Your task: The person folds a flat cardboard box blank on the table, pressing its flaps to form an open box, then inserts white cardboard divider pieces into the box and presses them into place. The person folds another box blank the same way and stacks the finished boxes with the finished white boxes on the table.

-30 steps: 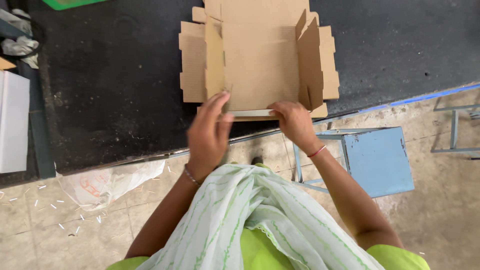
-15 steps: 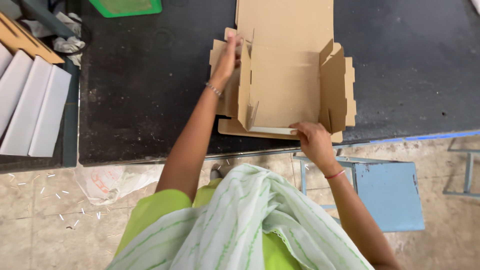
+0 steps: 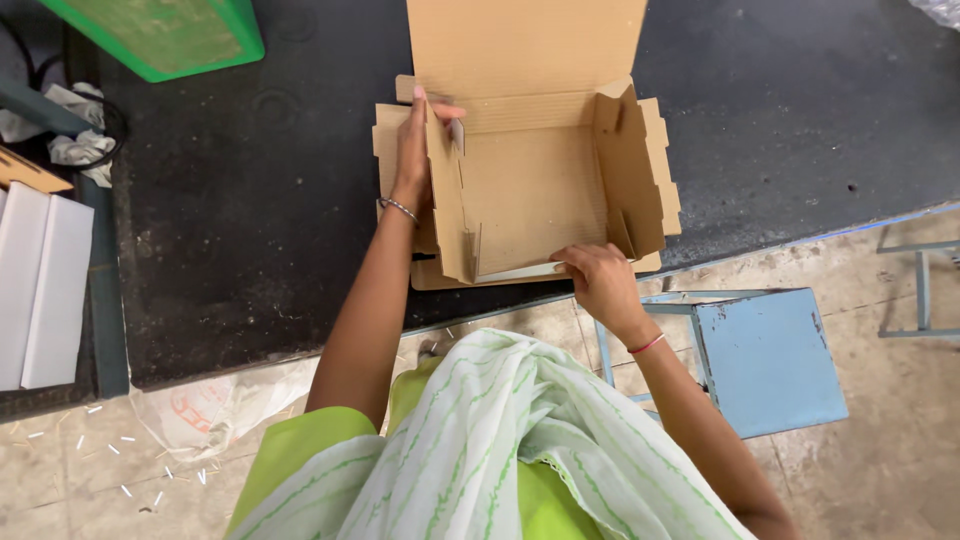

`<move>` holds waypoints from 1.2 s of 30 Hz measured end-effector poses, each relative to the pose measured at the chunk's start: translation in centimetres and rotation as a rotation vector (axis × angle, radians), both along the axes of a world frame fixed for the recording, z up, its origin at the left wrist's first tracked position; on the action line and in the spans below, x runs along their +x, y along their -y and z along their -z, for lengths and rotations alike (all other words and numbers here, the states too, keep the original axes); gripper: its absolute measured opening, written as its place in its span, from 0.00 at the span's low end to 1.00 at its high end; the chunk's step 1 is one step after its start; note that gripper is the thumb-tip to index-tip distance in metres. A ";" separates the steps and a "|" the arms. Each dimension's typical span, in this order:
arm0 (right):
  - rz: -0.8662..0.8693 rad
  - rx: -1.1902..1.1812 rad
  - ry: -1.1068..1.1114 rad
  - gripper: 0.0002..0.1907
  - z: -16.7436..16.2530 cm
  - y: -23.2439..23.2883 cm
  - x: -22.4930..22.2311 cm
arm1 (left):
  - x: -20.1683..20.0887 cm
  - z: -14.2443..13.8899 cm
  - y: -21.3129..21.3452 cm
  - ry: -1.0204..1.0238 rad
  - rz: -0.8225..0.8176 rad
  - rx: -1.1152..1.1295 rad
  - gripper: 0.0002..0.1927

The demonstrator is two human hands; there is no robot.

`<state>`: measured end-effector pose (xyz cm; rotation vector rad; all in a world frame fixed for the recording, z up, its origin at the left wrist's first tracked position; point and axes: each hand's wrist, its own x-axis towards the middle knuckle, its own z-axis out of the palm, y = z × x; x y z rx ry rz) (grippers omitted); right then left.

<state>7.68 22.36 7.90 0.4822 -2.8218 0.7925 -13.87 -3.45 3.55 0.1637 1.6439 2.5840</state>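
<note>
box: brown cardboard box [image 3: 530, 190] lying half-folded on the dark worktop [image 3: 250, 230], lid flap standing up at the far side
left hand [image 3: 418, 140]: fingers closed over the raised left side wall
right hand [image 3: 598, 278]: pinching the near front flap
step: likely folding the walls up; next calling for tucking the front flap
nearby: green crate [image 3: 160, 35] far left, white flat packs [image 3: 40, 285] at the left edge, blue stool [image 3: 765, 355] below

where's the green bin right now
In the head view, the green bin sits at the top left on the black table, left of the cardboard box, beyond the left hand.
</note>
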 end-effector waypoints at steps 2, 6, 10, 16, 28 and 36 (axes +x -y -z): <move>-0.032 -0.015 -0.010 0.11 -0.3 -0.2 -0.1 | -0.2 0.9 -0.4 -0.001 -0.021 -0.023 0.35; -0.036 0.067 0.031 0.11 -1.6 -0.3 -0.4 | -0.4 2.1 -0.5 -0.069 -0.100 -0.066 0.34; -0.123 0.240 0.063 0.23 -3.3 0.4 -0.7 | 0.9 2.0 0.7 -0.163 0.022 -0.259 0.46; -0.394 0.377 0.156 0.39 -3.6 3.9 -3.1 | 2.0 1.6 1.0 -0.152 0.081 -0.410 0.47; -0.374 0.371 0.233 0.35 -3.6 3.3 -3.6 | 2.4 1.2 -1.1 -0.030 0.064 -0.409 0.52; -0.413 0.382 0.272 0.26 -3.1 3.1 -5.7 | 2.0 0.6 -2.4 -0.024 -0.014 -0.400 0.51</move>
